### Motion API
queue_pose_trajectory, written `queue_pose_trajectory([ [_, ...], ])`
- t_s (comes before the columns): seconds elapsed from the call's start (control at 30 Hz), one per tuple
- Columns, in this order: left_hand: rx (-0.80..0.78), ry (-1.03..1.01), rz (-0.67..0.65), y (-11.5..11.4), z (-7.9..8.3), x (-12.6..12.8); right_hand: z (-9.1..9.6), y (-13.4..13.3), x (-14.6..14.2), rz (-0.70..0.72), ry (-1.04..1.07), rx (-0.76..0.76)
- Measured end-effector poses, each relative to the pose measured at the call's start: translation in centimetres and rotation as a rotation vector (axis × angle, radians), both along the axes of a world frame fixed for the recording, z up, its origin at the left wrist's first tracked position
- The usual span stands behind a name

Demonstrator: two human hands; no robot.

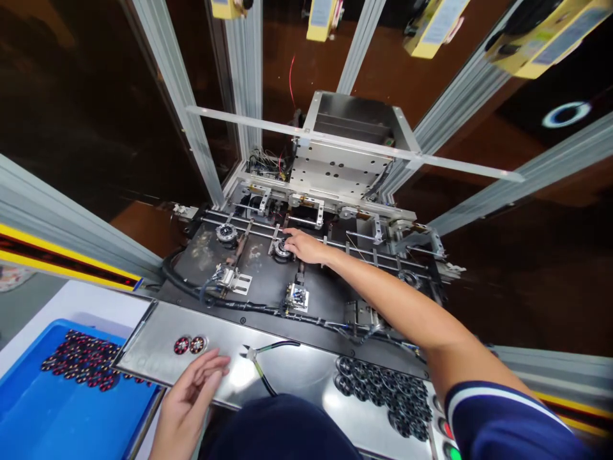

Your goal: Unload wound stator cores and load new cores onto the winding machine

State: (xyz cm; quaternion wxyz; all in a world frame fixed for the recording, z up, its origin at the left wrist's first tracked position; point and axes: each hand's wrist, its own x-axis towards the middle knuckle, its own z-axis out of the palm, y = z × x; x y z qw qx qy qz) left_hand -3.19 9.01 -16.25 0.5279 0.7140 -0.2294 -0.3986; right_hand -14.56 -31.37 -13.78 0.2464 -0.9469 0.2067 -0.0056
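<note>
The right hand [306,247] extends over the dark machine plate [256,263] to the middle-left station. Its fingers rest at the round part [281,251] seated there, with the index finger extended toward the metal rail [261,224] behind. The hand partly covers this part; it is not possible to tell whether the right grip is clamped on it or only touches it.

The left hand [184,399] is at the front edge of the metal worktop [153,329], palm turned inward. Its grip is relaxed, fingers slightly curled and the thumb apart from them. Two small wound discs, a red one [182,345] and a copper-toned one [196,345], lie side by side just beyond its fingers.

To the right of the left hand, the cutters [251,353] lie on the worktop with handles spread. Farther right is a cluster of black round parts [383,388]. At far left, a blue tray [36,409] holds many wound discs [83,358]. A second round part [226,234] is located at the leftmost station.
</note>
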Motion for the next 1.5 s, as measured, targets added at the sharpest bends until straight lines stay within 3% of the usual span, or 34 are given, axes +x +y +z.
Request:
queue_pose_trajectory([
  [0.33,0.014,-0.011,-0.057,-1.8,0.6,-0.1,-0.4,0.0,1.1,-0.015,0.062,-0.067],
  [0.63,0.049,0.0,-0.082,-1.8,-0.1,-0.1,-1.4,0.0,1.9,-0.045,0.111,-0.078],
  [0.87,0.054,-0.029,-0.124,-2.6,0.5,-0.9,-0.4,1.5,0.6,-0.123,0.006,-0.168],
  [0.97,0.089,-0.032,-0.139,-2.4,0.5,-0.7,0.5,2.4,-1.2,-0.028,-0.019,-0.268],
  [1.1,0.127,-0.012,-0.141,-1.9,-0.1,-0.4,1.0,3.0,-3.2,0.163,0.14,-0.337],
  [1.3,0.11,-0.008,-0.166,-2.2,-0.1,-1.0,0.1,3.2,-3.1,0.194,0.234,-0.359],
  [1.4,0.101,-0.05,-0.244,-2.5,0.8,-1.5,1.1,3.4,-2.6,0.195,0.228,-0.41],
  [1.5,0.104,-0.114,-0.37,-2.2,1.5,-1.9,4.2,5.1,-4.0,0.107,0.016,-0.494],
])
